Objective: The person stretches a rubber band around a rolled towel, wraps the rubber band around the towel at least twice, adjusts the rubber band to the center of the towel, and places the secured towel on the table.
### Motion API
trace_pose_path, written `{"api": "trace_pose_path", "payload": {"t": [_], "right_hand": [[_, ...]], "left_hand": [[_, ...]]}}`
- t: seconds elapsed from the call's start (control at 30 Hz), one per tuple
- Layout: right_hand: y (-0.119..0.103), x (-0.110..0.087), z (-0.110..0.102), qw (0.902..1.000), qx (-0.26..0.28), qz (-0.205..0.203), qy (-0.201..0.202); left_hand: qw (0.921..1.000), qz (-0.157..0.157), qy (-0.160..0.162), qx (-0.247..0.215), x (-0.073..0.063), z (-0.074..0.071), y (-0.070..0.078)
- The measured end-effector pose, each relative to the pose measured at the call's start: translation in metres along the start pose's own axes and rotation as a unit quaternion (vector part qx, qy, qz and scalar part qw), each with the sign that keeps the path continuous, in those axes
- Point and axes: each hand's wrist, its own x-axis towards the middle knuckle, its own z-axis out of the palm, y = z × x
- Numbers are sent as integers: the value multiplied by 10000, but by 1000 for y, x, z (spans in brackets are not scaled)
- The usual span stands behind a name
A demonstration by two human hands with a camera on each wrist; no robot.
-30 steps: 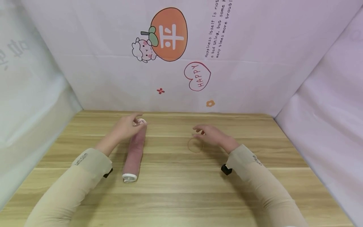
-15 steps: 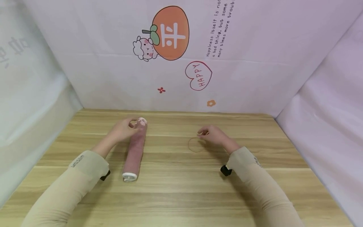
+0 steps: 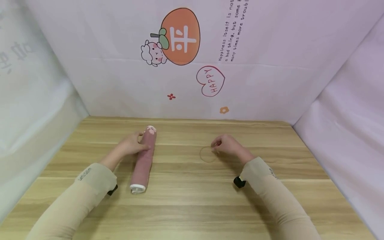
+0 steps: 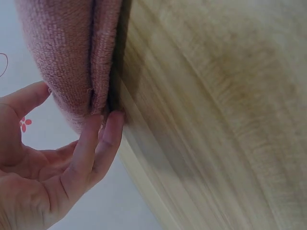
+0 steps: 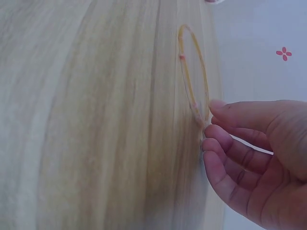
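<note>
A pink towel point(image 3: 144, 163), rolled into a long cylinder with white ends, lies on the left of the table. My left hand point(image 3: 129, 144) grips its upper half from the left side. In the left wrist view the thumb touches the towel's upper face point(image 4: 64, 52), while the fingers of the left hand point(image 4: 53, 177) curl at its lower edge by the tabletop. To the right, a thin yellowish rubber band point(image 3: 200, 155) forms a loop on the wood. My right hand point(image 3: 227, 145) pinches the loop's near end, thumb and forefinger meeting there in the right wrist view point(image 5: 259, 143).
The wood-grain table point(image 3: 180, 213) is bordered by white printed cloth point(image 3: 120, 86) at the back and plain white cloth hangings on both sides. A dark wrist camera point(image 3: 239, 182) sits under the right cuff, another point(image 3: 112, 190) under the left.
My left hand has come down from the towel's far end onto its upper half. The right hand has moved slightly right and down, its fingers closing on the rubber band.
</note>
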Motion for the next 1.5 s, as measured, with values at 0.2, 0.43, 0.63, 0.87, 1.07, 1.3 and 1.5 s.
{"api": "trace_pose_path", "payload": {"t": [0.2, 0.43, 0.63, 0.87, 1.07, 1.3, 1.5], "right_hand": [[0, 0, 3, 9999, 22, 137, -53], [1, 4, 5, 9996, 49, 293, -17], [-2, 5, 5, 9983, 141, 544, -142], [-4, 6, 5, 9972, 41, 714, -218], [-3, 9, 7, 9974, -258, 643, -178], [-1, 7, 7, 9982, -201, 556, -9], [-6, 4, 5, 9979, 24, 632, 116]], "left_hand": [[9992, -123, -263, -276, -3, 4, -1], [9979, -53, -474, -438, -6, 3, 1], [9975, -78, -511, -490, -6, 3, 2], [9972, -110, -478, -559, -6, 3, 6], [9960, -156, -580, -664, -5, 3, 7], [9926, -255, -813, -870, -3, 2, 4], [9647, -745, -1209, -2218, -5, 1, 0]]}}
